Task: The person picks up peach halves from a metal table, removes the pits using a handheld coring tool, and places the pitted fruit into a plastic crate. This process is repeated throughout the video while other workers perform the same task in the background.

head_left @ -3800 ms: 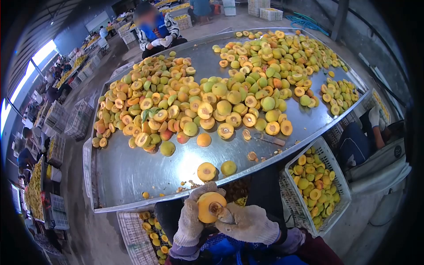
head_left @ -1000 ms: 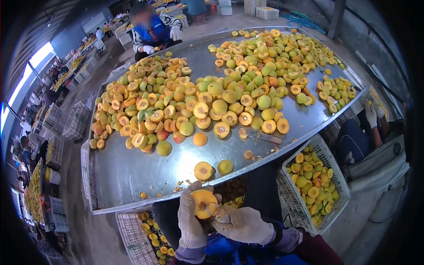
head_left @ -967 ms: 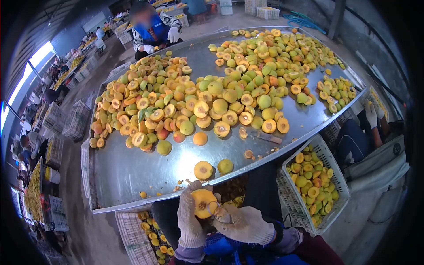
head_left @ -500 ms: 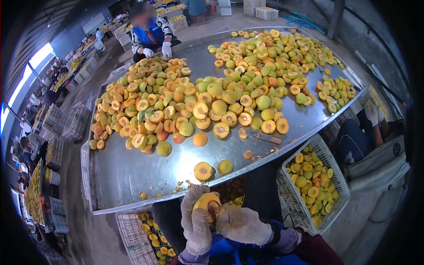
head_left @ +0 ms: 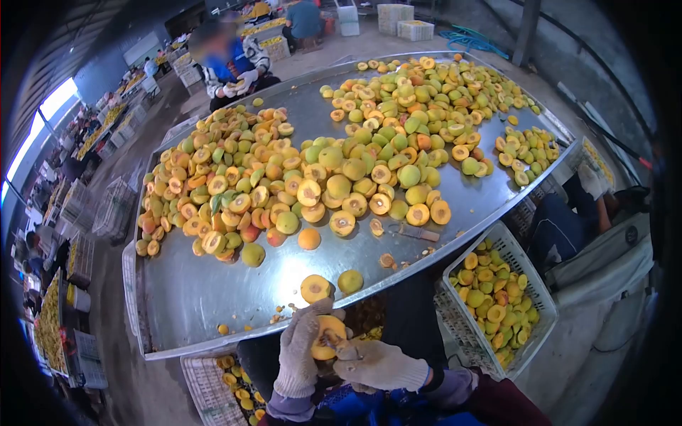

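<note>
My left hand, in a knitted glove, is wrapped round a halved yellow fruit with its cut face showing. My right hand, gloved too, has its fingers pressed together at the fruit's right side; whether they hold anything is hidden. Both hands are in front of my body, just below the table's near edge. On the metal table, two fruit pieces lie close by: a cut half and a greenish one. Farther back spreads a large heap of whole and halved fruit. A knife rests near the edge.
At the right stands a white crate of fruit halves; another crate is at the lower left. A co-worker sits across the table, and another person's leg shows at the right. Small scraps lie near the table's edge.
The co-worker's gloved hands have lifted off the table edge and come together. The view has shifted slightly. More of the fruit's cut face shows in my left hand.
</note>
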### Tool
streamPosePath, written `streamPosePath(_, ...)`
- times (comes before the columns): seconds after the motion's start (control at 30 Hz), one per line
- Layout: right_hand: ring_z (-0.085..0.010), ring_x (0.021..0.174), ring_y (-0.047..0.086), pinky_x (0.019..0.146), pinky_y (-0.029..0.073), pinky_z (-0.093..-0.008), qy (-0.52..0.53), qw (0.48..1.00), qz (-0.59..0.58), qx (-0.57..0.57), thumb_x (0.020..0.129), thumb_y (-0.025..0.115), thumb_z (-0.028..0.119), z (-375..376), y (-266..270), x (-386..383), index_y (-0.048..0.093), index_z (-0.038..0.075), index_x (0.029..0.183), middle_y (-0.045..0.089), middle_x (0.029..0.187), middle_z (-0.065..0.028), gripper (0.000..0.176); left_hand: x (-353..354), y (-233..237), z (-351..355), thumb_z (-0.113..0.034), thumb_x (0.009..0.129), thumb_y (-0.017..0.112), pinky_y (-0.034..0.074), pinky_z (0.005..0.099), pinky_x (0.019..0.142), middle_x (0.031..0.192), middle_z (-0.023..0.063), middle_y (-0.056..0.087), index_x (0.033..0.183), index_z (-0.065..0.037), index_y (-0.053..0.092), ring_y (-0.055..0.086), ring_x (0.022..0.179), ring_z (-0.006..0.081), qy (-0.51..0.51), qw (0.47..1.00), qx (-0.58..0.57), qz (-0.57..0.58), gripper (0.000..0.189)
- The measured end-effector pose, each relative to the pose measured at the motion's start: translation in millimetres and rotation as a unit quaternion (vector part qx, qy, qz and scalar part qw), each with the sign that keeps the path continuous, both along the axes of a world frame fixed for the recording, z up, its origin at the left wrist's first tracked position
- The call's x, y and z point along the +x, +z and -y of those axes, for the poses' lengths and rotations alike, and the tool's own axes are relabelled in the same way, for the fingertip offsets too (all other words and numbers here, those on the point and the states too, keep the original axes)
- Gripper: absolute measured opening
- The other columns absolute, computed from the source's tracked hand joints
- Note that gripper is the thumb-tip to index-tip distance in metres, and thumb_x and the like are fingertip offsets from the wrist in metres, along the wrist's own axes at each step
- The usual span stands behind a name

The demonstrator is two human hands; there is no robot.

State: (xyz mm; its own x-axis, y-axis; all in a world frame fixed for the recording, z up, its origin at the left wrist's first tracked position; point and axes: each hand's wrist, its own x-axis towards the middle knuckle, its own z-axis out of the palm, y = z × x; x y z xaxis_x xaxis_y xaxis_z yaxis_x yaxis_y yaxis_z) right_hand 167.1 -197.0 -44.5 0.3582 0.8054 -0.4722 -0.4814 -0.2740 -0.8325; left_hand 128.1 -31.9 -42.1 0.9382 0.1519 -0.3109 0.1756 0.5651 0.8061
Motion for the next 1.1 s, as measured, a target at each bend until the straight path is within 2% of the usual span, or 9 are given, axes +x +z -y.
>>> streamPosePath(0.03,-0.0132,0.052,0.059,0.048,0.047,-0.0288,-0.040,0.997,0.063,-0.031,0.095,0.058,0.031,-4,1,-2,0.060,0.008,0.098,0.059,0.065,-0.0031,0.024,2,-8,-1,-0.036,0.100,0.050,0.057,0.0386,0.079,0.112,0.0210,0.062,0.130,0.004,0.047,0.067,0.089,0.0281,0.019,1.000,-0.020,0.002,0.050)
streamPosePath(0.07,-0.0227,0.061,0.065,0.054,0.051,-0.0339,-0.047,0.950,0.307,-0.018,0.096,0.056,0.033,-5,-1,-1,0.060,0.011,0.105,0.061,0.070,-0.0087,0.024,5,-13,-5,-0.038,0.100,0.049,0.058,0.0386,0.075,0.110,0.0215,0.062,0.130,0.004,0.047,0.067,0.086,0.0292,0.046,0.997,-0.057,-0.014,0.051)
streamPosePath(0.2,-0.0323,0.071,0.066,0.060,0.053,-0.0405,-0.157,0.882,0.439,0.060,0.097,0.052,0.037,-12,-35,11,0.059,0.010,0.106,0.062,0.078,-0.0128,0.029,11,-51,-23,-0.045,0.099,0.048,0.054,0.0318,0.047,0.104,0.0171,0.062,0.128,-0.003,0.047,0.068,0.078,0.0316,0.180,0.980,-0.084,-0.013,0.051)
streamPosePath(0.37,-0.0333,0.067,0.065,0.056,0.052,-0.0455,-0.033,0.668,0.721,-0.181,0.096,0.048,0.035,-9,-85,94,0.052,0.010,0.110,0.053,0.095,-0.0178,0.028,6,-49,-28,-0.049,0.097,0.051,0.049,0.0297,0.040,0.105,0.0127,0.062,0.126,-0.010,0.048,0.067,0.079,0.0301,0.187,0.974,-0.122,-0.042,0.049)
streamPosePath(0.53,-0.0365,0.087,0.066,0.077,0.053,-0.0464,-0.103,0.848,0.403,-0.328,0.087,0.056,0.043,-19,-87,146,0.055,0.008,0.114,0.064,0.100,-0.0190,0.044,7,-56,-21,-0.047,0.097,0.052,0.049,0.0283,0.040,0.104,0.0127,0.061,0.125,-0.008,0.048,0.067,0.079,0.0300,0.175,0.973,-0.139,-0.059,0.048)
streamPosePath(0.67,-0.0295,0.086,0.068,0.071,0.054,-0.0428,-0.240,0.632,0.659,-0.328,0.082,0.064,0.036,21,-112,185,0.062,0.008,0.099,0.069,0.091,-0.0130,0.033,11,-58,-24,-0.046,0.097,0.052,0.048,0.0281,0.039,0.105,0.0144,0.061,0.125,-0.006,0.047,0.068,0.079,0.0298,0.194,0.976,-0.064,-0.082,0.049)
streamPosePath(0.77,-0.0305,0.080,0.067,0.066,0.054,-0.0442,-0.174,0.578,0.677,-0.422,0.079,0.067,0.032,59,-131,212,0.061,0.008,0.089,0.065,0.083,-0.0114,0.027,14,-68,-25,-0.046,0.098,0.050,0.049,0.0286,0.041,0.106,0.0158,0.061,0.124,-0.004,0.047,0.068,0.080,0.0300,0.183,0.978,-0.080,-0.065,0.049)
streamPosePath(0.93,-0.0304,0.081,0.065,0.070,0.053,-0.0435,-0.095,0.574,0.707,-0.402,0.077,0.068,0.029,75,-135,212,0.062,0.012,0.093,0.064,0.086,-0.0106,0.025,18,-51,-14,-0.046,0.099,0.046,0.053,0.0270,0.058,0.104,0.0179,0.067,0.134,0.001,0.044,0.068,0.090,0.0219,0.118,0.987,0.002,-0.107,0.058)
streamPosePath(1.1,-0.0374,0.083,0.064,0.076,0.051,-0.0463,-0.276,0.672,0.598,-0.338,0.080,0.060,0.019,67,-129,209,0.063,0.006,0.091,0.065,0.088,-0.0171,0.017,11,-58,-18,-0.044,0.097,0.051,0.054,0.0314,0.061,0.113,0.0191,0.065,0.131,0.001,0.046,0.068,0.095,0.0267,0.100,0.992,-0.021,-0.072,0.056)
